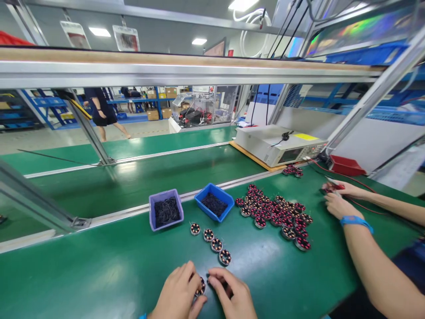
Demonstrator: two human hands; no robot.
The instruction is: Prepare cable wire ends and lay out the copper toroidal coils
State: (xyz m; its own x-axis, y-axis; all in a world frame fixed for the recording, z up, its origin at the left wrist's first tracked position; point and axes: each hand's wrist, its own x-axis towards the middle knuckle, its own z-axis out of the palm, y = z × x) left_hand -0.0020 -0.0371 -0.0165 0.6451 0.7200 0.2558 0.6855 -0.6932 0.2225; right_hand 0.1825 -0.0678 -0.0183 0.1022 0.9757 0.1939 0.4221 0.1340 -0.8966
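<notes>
At the bottom centre, my left hand (179,290) is closed round a small motor stator (201,287), a ring with copper coils, partly hidden by the fingers. Just right of it, my right hand (234,293) pinches a small dark piece (208,276) by the ring's edge; its exact kind is too small to make out. Beyond my hands several more stators (216,244) lie in a slanting row on the green table. Behind them stand a purple bin (152,216) and a blue bin (222,216), both holding short thin black pieces.
A heap of stators with red and dark coils (272,210) lies to the right. Further right, a co-worker's hands (341,204) hold a stator and a red-handled probe. A grey bench instrument (279,141) and a red tray (347,165) stand behind. A metal shelf beam (199,75) crosses above.
</notes>
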